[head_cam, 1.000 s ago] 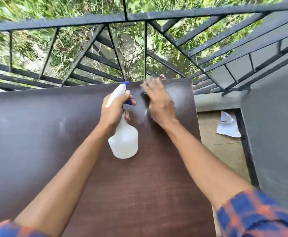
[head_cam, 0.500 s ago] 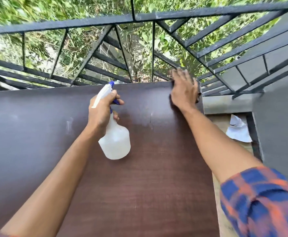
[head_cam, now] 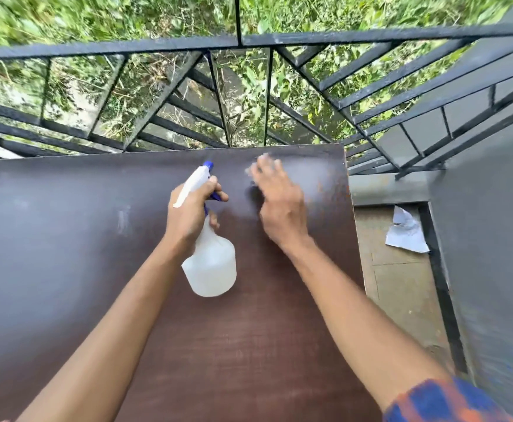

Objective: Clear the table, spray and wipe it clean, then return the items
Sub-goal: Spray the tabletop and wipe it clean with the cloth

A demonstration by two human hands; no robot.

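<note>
The left hand [head_cam: 192,214] is wrapped around the neck of a white spray bottle [head_cam: 211,263], forefinger hooked over the blue trigger [head_cam: 215,196], with the nozzle pointing away toward the railing [head_cam: 249,41]. The bottle's round body hangs below the wrist, above the dark brown bench [head_cam: 66,254]. Its translucent plastic looks light and a little squashy; how much liquid is inside I cannot tell. The neck is the sound place to hold it, since a wet body would likely slip.

Just right of the bottle, the right hand [head_cam: 281,205] lies flat on the bench, fingers spread and blurred. A pale wisp shows at the fingertips, perhaps a cloth, but whether the hand holds anything cannot be told. A hazy film lies beyond that hand. A crumpled paper [head_cam: 406,231] sits on the floor, well off to its right.
</note>
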